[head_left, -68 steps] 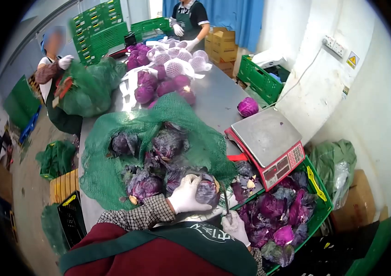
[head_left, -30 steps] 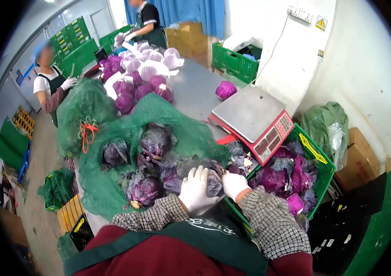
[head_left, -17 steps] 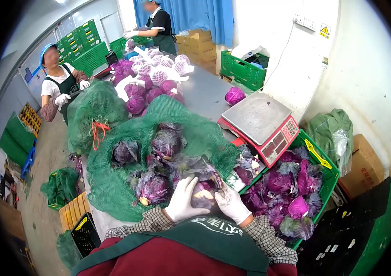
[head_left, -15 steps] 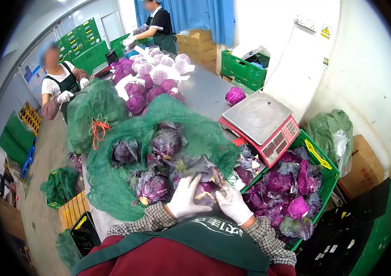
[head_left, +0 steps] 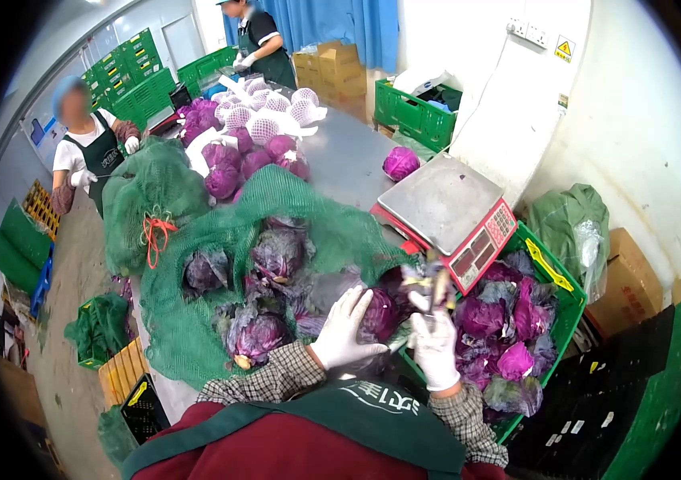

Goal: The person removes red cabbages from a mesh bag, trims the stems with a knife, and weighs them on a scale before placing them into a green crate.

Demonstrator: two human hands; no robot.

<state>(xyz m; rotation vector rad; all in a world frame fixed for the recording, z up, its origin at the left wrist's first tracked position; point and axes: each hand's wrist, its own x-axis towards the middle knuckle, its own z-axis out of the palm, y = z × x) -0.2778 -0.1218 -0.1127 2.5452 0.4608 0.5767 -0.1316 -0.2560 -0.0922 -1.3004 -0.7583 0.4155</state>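
Note:
My left hand (head_left: 348, 332), in a white glove, grips the near left side of a red cabbage (head_left: 381, 314), its thumb along the bottom. To the right, my gloved right hand (head_left: 436, 348) is raised with its fingers closed around something dark and narrow, smeared by motion, that I cannot make out. Behind that hand lie pale and purple cabbage scraps, also blurred. Further red cabbages with loose outer leaves, among them one cabbage (head_left: 259, 334) left of my left hand, lie in and by the open mouth of a green mesh bag (head_left: 188, 320).
A red scale (head_left: 440, 204) stands on the table to the right. Below it, a green crate (head_left: 568, 312) holds purple leaves. Netted and bare cabbages (head_left: 256, 136) are piled farther back near a tied mesh bag (head_left: 144, 192). Two people stand at the far side.
My right hand has left the cabbage and moved right, closing on a blurred object. My left hand stays at the cabbage, which now shows more smooth purple surface. The view has shifted slightly.

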